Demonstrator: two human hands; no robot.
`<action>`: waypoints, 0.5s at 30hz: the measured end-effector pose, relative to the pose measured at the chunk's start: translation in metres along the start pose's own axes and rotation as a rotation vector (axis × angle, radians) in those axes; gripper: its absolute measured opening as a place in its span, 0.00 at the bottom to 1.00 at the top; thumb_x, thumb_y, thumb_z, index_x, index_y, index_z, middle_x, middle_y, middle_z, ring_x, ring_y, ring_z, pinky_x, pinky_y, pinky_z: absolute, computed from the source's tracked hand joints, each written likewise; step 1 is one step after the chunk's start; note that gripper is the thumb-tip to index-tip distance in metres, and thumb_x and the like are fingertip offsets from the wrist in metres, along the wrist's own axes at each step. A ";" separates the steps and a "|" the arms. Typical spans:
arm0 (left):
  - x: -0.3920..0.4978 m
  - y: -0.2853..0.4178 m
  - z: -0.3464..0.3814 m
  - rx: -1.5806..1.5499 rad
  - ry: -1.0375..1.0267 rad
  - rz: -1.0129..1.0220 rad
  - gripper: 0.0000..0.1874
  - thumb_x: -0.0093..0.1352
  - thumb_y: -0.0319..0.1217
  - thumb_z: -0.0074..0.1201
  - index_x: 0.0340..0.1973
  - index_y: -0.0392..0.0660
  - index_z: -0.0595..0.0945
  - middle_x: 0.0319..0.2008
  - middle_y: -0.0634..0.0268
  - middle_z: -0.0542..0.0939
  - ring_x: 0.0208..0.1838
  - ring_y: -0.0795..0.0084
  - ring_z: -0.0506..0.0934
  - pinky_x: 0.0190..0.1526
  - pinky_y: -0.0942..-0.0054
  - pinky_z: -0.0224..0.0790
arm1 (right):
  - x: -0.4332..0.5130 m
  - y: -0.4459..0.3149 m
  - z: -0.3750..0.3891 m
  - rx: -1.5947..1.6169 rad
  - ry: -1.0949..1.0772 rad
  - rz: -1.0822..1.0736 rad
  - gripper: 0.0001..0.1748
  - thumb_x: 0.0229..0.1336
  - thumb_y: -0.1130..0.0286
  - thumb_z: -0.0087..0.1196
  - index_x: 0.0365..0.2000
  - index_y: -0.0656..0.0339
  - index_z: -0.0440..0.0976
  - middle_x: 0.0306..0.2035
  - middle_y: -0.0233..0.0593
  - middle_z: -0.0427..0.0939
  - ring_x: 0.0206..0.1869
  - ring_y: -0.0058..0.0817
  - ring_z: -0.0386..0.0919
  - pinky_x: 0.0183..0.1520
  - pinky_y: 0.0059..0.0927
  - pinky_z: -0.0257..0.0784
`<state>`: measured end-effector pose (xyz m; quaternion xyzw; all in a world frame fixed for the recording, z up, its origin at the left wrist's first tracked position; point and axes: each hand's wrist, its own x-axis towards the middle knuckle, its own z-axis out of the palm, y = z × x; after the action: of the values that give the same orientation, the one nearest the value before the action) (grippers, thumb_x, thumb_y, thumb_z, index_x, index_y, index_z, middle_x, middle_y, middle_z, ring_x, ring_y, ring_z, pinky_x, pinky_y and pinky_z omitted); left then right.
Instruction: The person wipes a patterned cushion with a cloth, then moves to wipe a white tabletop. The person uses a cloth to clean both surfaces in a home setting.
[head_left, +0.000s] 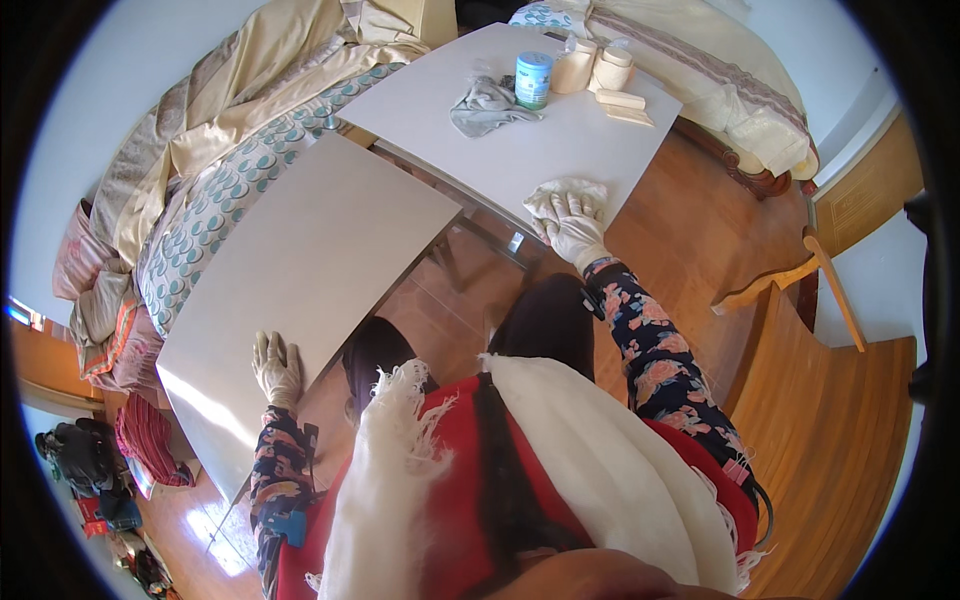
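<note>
My right hand, in a pale glove, lies with spread fingers on a folded white cloth, pressing it on the grey board ahead, near that board's near right corner. My left hand, gloved too, rests palm down and empty on a second grey board, close to its near edge. On the farther board stand a blue tub and rolls of cream material, with a small cream roll in front of them. A crumpled grey cloth lies left of the tub.
A gap with a dark metal frame separates the two boards. A bed with circle-patterned bedding runs along the left. Another covered bed or couch is at the back right. A curved wooden bench stands on the right, over a tiled floor.
</note>
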<state>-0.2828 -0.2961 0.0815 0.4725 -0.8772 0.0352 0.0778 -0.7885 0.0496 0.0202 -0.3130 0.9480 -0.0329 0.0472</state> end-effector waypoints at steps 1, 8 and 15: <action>0.000 0.000 0.000 0.011 -0.010 -0.010 0.27 0.72 0.45 0.51 0.63 0.48 0.74 0.72 0.52 0.62 0.74 0.49 0.58 0.73 0.54 0.47 | 0.000 0.000 -0.002 0.014 -0.016 0.004 0.36 0.66 0.46 0.40 0.71 0.41 0.55 0.75 0.42 0.50 0.76 0.51 0.44 0.73 0.63 0.39; 0.001 -0.003 0.002 0.025 0.012 0.012 0.27 0.73 0.45 0.50 0.63 0.47 0.74 0.72 0.52 0.62 0.74 0.50 0.58 0.74 0.55 0.46 | -0.001 0.000 -0.004 0.053 -0.015 -0.003 0.37 0.65 0.43 0.40 0.71 0.40 0.54 0.75 0.42 0.50 0.76 0.52 0.44 0.73 0.64 0.39; 0.000 -0.004 0.005 0.007 0.029 0.026 0.26 0.72 0.44 0.51 0.63 0.47 0.74 0.72 0.52 0.62 0.74 0.49 0.58 0.73 0.54 0.46 | 0.008 0.007 0.010 -0.004 -0.038 -0.048 0.38 0.65 0.40 0.38 0.72 0.40 0.53 0.75 0.42 0.50 0.76 0.54 0.43 0.73 0.66 0.37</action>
<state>-0.2804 -0.2992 0.0767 0.4609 -0.8818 0.0461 0.0881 -0.7979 0.0502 0.0087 -0.3362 0.9393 -0.0264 0.0637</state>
